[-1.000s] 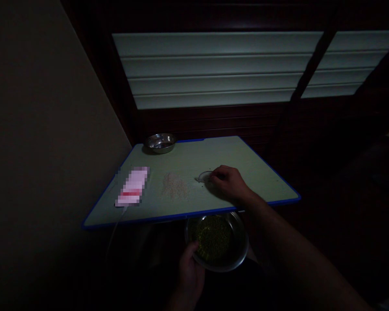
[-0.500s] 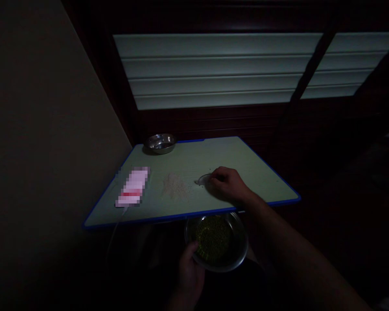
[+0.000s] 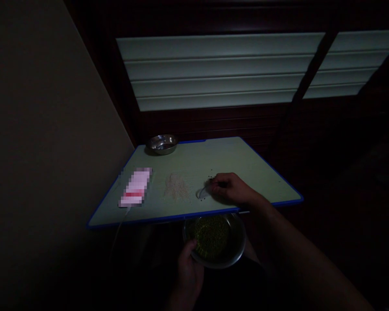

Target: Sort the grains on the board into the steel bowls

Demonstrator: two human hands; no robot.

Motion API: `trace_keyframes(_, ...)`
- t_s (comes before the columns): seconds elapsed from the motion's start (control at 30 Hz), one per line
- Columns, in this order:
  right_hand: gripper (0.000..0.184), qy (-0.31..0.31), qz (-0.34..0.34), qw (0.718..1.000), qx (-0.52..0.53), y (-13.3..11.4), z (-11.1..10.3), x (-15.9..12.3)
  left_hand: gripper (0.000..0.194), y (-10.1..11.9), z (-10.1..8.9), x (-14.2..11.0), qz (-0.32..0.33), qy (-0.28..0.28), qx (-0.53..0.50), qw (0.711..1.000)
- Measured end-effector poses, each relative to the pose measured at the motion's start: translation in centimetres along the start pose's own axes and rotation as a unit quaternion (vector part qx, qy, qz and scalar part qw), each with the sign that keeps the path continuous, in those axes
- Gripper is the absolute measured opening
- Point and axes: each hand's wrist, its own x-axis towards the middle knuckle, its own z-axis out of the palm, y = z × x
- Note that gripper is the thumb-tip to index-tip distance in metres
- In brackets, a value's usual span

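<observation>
My left hand [image 3: 189,270] grips the near left rim of a metal bowl [image 3: 238,255], its thumb over the edge. Small green grains, like mung beans [image 3: 211,235], fill much of the bowl, which is held just below the table's front edge. Above the tabletop [image 3: 227,151], my right hand [image 3: 231,188] is closed in a pinch on a small, pale, curved spoon-like tool [image 3: 201,193]; dim light hides its exact kind. Several dark specks [image 3: 210,177] lie by the fingertips. Left of the tool is a loose pile of whitish grains [image 3: 176,186].
A second metal bowl [image 3: 163,144] stands at the table's back left corner. A phone [image 3: 136,186] with a blurred-out screen lies on the left side, its cable [image 3: 119,226] hanging over the front edge. A wall [image 3: 52,129] rises at the left and slatted panels [image 3: 210,71] behind.
My right hand has shifted slightly toward me, and the tool's tip is lower and nearer the front edge. More dark specks show beside the fingers. My left hand still holds the bowl.
</observation>
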Motion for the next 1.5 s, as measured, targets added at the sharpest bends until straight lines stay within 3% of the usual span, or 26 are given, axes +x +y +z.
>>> trace_keyframes(0.17,0.012,-0.07,-0.012,0.997,0.015,-1.5,-0.2,-0.7,0.043,0.1,0.1,0.2,0.006,-0.014,-0.007,1.0)
trace_keyframes(0.33,0.014,-0.088,0.001,0.996,0.004,-2.1,0.0,-1.5,0.046,0.1,0.3,0.2,0.004,-0.016,-0.016,1.0)
trace_keyframes(0.93,0.012,-0.042,-0.003,0.999,-0.012,-1.7,-0.2,-4.1,0.046,-0.2,0.6,0.0,0.007,-0.009,-0.023,1.0)
trace_keyframes(1.03,0.012,0.011,0.037,0.999,-0.01,-1.1,-0.4,-3.6,0.044,-0.2,0.6,0.0,-0.001,0.005,-0.011,1.0)
trace_keyframes(1.17,0.013,0.185,0.116,0.974,-0.064,0.2,-0.9,-2.5,0.04,-0.3,0.4,0.1,-0.003,0.005,0.002,1.0)
trace_keyframes(1.23,0.014,0.238,0.141,0.957,-0.092,0.6,-1.1,-2.2,0.037,-0.4,0.2,0.0,-0.007,0.007,0.005,1.0)
trace_keyframes(1.5,0.018,0.227,0.139,0.941,-0.209,0.5,-1.1,-1.8,0.035,-0.6,0.1,0.1,-0.005,0.013,0.006,1.0)
